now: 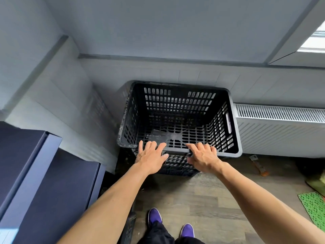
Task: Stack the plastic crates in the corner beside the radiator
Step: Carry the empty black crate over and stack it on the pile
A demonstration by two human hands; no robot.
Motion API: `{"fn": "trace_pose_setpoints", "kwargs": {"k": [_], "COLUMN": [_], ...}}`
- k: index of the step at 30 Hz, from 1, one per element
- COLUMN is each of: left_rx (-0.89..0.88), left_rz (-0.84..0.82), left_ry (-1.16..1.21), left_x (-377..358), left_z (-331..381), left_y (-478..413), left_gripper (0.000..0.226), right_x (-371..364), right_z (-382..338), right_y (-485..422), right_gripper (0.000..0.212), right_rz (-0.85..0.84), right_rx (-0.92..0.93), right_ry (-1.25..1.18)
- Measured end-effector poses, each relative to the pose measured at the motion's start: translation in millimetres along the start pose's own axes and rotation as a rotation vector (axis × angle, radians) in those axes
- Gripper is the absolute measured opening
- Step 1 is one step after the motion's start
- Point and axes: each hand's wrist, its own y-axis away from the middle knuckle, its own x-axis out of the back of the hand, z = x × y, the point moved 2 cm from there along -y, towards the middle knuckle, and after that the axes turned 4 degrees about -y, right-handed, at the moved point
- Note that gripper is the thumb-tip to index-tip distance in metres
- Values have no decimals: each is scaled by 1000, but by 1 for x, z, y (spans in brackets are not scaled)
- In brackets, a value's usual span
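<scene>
Grey walls meet in a corner above a band of pale tiles, and a wood-patterned floor [207,205] is seen below. At the far left a dark blue cabinet [44,182] is set against the wall. In the corner itself two black perforated plastic crates are stacked: the lower crate [175,167] stands on the floor, and the upper crate [175,104] is seated on top of it, open side up, its right wall just beside the white radiator [279,127].

The near rim of the upper crate is met by both hands. The left hand [151,159] is laid over the rim with its fingers nearly straight and spread, the thumb pointing along the outer wall. The right hand [204,157] is curled over the same rim, fingers on top and thumb beneath, so that the rim is pinched.

Purple shoes [154,216] are visible at the bottom edge. To the right, an orange-handled tool [258,166] lies on the floor below the radiator, and a green perforated mat [313,206] is seen at the far right edge.
</scene>
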Motion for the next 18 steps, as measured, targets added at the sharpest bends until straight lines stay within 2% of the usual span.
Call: {"fn": "trace_pose_setpoints", "kwargs": {"k": [6, 10, 16, 18], "left_rx": [33, 32, 40, 35], "left_rz": [91, 98, -55, -52], "left_ry": [-28, -22, 25, 43], "left_x": [1, 0, 7, 6], "left_z": [4, 2, -1, -1], "left_y": [-18, -20, -21, -18], "left_gripper": [45, 45, 47, 47], "right_x": [2, 5, 7, 6], "right_z": [1, 0, -3, -3], "right_y": [-10, -12, -9, -5], "right_gripper": [47, 44, 45, 47], "right_rz": [89, 73, 25, 13], "right_rx": [-21, -36, -43, -48], "right_ry": [-34, -42, -71, -62]}}
